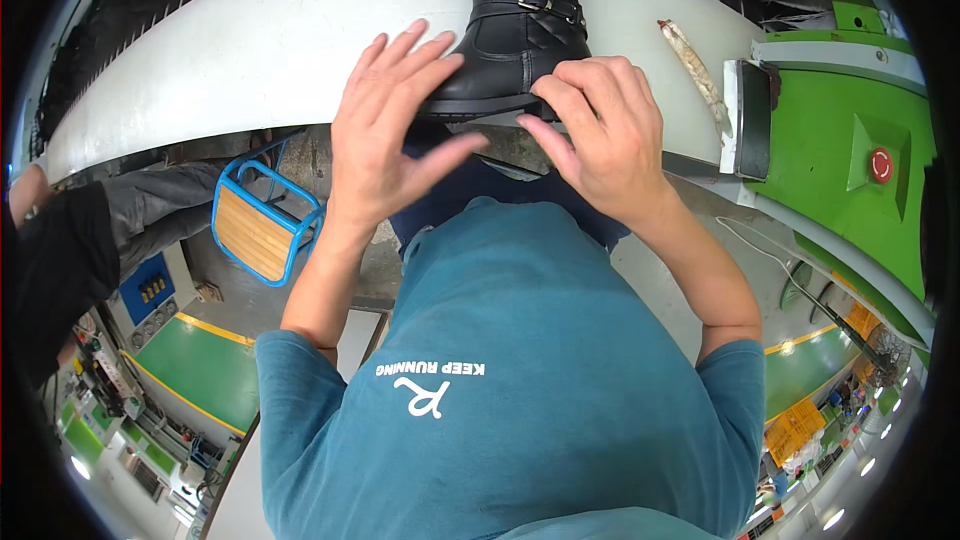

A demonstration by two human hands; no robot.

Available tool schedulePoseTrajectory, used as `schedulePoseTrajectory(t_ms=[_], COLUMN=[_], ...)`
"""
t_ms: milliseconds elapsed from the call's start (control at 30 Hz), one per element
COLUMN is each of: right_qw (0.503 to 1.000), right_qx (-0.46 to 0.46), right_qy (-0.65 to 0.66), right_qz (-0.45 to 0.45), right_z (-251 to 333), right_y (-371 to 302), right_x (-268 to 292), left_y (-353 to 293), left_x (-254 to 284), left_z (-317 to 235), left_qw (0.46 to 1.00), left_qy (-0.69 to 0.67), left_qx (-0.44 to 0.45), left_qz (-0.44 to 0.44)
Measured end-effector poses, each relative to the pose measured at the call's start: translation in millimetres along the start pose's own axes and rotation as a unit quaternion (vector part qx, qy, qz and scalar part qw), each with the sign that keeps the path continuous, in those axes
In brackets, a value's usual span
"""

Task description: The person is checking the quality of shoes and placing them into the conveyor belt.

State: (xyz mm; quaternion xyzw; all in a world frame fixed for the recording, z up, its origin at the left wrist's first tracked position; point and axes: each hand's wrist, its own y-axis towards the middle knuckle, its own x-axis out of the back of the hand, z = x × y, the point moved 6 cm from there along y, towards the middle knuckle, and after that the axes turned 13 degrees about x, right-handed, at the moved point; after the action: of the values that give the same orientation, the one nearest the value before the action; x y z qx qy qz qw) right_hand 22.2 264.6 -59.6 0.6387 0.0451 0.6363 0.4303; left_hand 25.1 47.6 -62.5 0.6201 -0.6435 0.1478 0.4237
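Note:
A black ankle-strapped boot (495,50) with a quilted shaft and a small buckle stands on the white table at its near edge, toe toward the left. The top of its shaft is cut off by the picture's edge. My left hand (390,130) is open beside the toe, fingers spread and thumb stretched out, holding nothing. At the heel end, my right hand (605,130) has its fingers bent against the boot's lower edge. Its thumb lies lower, near the sole, so the heel is pinched between them.
The white table (250,50) curves across the front, with dark bristle-like strips behind it. A worn, whitish stick (692,70) lies at right beside a green machine (850,140) with a red button (880,166). A blue-framed stool (255,225) and another person's arm (70,260) are at left.

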Motion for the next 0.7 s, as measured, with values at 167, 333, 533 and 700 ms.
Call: schedulePoseTrajectory(t_ms=[167,333,533,700], right_qw=[0.999,0.999,0.993,0.983], right_qx=[-0.001,-0.034,-0.024,-0.06], right_qy=[-0.023,0.038,0.096,0.17], right_qz=[-0.024,0.018,0.057,0.036], right_z=[2,-8,-24,-50], right_y=[-2,9,19,25], right_x=[-3,-6,-10,-15], left_y=[14,17,21,23], left_x=[-21,-23,-22,-24], left_z=[-20,-14,-9,-9], left_qw=[1.0,0.999,0.999,0.998], left_qy=[0.001,0.027,0.025,0.011], left_qx=[-0.029,-0.024,-0.023,-0.029], left_qz=[0.006,-0.041,-0.029,-0.059])
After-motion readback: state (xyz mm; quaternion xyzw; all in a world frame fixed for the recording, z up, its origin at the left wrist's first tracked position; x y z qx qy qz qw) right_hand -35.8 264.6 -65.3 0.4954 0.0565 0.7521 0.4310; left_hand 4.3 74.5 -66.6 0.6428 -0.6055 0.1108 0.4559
